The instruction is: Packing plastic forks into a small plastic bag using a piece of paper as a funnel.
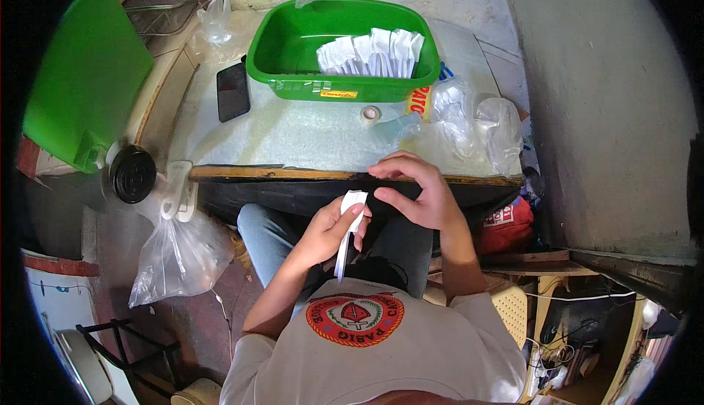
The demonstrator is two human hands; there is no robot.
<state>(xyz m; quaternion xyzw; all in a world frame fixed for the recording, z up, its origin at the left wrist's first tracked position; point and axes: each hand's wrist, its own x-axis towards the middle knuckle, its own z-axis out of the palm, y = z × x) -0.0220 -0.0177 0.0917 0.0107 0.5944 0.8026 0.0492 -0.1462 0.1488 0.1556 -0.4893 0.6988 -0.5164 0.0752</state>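
Observation:
My left hand (333, 226) grips a white plastic utensil (342, 253) whose upper end is wrapped in a small white paper or tissue piece (353, 204). The thumb presses on the wrap, and the handle end points down towards my shirt. Just to the right, my right hand (421, 193) hovers at the table's front edge with fingers apart and nothing in it. On the table, a green plastic basin (341, 94) holds a row of similar white wrapped utensils (374, 53). In front of the basin lies a small roll of tape (370, 114).
A black smartphone (233, 92) lies left of the basin. Clear plastic bags (498, 132) and a yellow packet (419, 102) are at the right. A clear bag (179, 256) hangs from a white clip (179, 190) at the left, near a green panel (88, 75).

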